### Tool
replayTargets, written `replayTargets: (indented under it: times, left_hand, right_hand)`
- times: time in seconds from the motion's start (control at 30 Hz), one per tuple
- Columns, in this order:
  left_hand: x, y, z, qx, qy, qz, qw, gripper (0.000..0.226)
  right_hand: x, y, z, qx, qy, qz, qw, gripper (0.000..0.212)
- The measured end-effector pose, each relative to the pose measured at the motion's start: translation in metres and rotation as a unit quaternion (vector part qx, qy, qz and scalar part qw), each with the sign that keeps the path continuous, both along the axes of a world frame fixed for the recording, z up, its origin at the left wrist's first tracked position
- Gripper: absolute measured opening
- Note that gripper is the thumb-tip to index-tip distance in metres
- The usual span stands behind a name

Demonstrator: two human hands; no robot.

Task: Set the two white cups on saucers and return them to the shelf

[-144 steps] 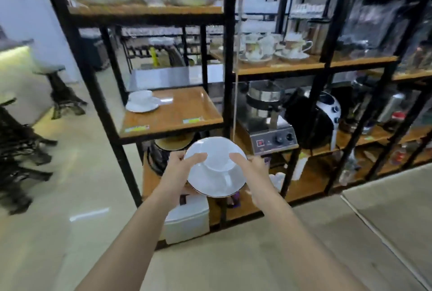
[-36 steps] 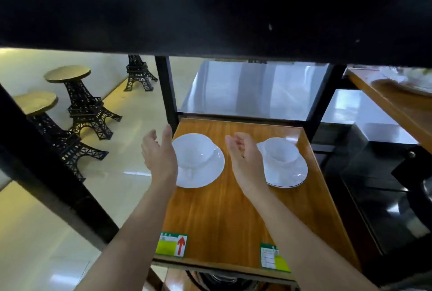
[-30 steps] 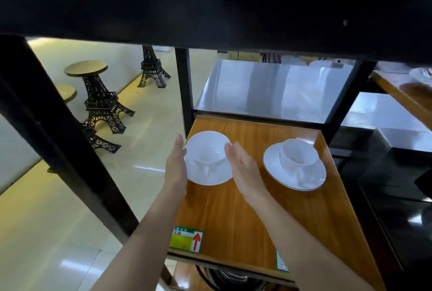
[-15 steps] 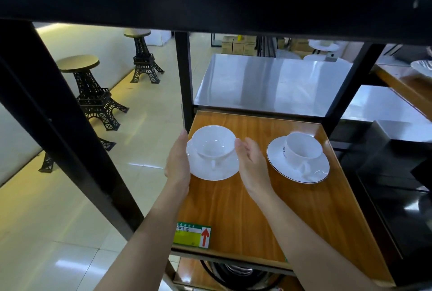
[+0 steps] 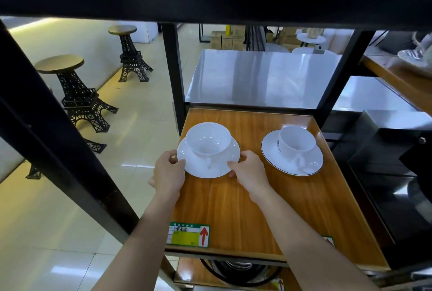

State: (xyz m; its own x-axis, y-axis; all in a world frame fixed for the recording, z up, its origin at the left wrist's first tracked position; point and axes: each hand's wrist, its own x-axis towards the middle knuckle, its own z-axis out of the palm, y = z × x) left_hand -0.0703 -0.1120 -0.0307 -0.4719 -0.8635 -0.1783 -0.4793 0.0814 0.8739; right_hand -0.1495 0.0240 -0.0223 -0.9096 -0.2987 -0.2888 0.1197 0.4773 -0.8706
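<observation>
Your left hand [image 5: 168, 171] and right hand [image 5: 249, 171] pinch opposite edges of the left saucer [image 5: 203, 167], thumbs on top of the rim and fingers curled beneath, so each grip is pressed onto the plate. The saucer sits at the left side of the wooden shelf [image 5: 245, 209], and you cannot tell whether it rests fully on the wood or is lifted slightly. The left cup [image 5: 208, 139] stands upright on it, handle pointing toward you. Just beside it, apart from your hands, the right cup [image 5: 295, 142] with a small dark mark on its side stands upright on the right saucer [image 5: 304, 169], which has a thin dark rim line. A green and yellow label [image 5: 189, 234] with a red arrow is stuck at the shelf's front edge. Beyond the black frame post [image 5: 171, 75], 2 tower-shaped stools [image 5: 77, 94] stand on the pale tiled floor [image 5: 58, 220].
</observation>
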Motion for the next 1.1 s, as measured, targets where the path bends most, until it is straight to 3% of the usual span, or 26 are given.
replayTargets:
  times: [0.2, 0.37, 0.6, 0.87, 0.97, 1.1]
  left_hand:
    - [-0.001, 0.008, 0.002, 0.006, -0.017, -0.020, 1.000, 0.033]
    - [-0.003, 0.006, -0.002, -0.057, -0.080, -0.105, 0.990, 0.037]
    - [-0.005, 0.002, -0.005, -0.093, -0.117, -0.134, 0.980, 0.039]
    - [-0.002, 0.009, -0.003, -0.101, -0.071, -0.120, 0.985, 0.037]
    - [0.001, 0.010, -0.001, -0.079, -0.037, -0.106, 0.991, 0.038]
    - [0.006, 0.010, 0.002, -0.073, -0.011, -0.103, 0.992, 0.042]
  right_hand:
    - [-0.003, 0.006, -0.004, -0.031, -0.003, -0.055, 0.998, 0.034]
    - [-0.005, 0.007, -0.008, -0.038, 0.008, -0.101, 0.994, 0.033]
    - [-0.006, 0.008, -0.009, -0.049, 0.002, -0.102, 0.994, 0.031]
    - [-0.008, 0.017, -0.002, -0.073, -0.059, -0.075, 0.993, 0.036]
    - [-0.002, 0.031, 0.000, -0.048, -0.034, -0.052, 0.997, 0.034]
    - [0.012, 0.058, 0.011, -0.019, 0.040, -0.012, 0.999, 0.015]
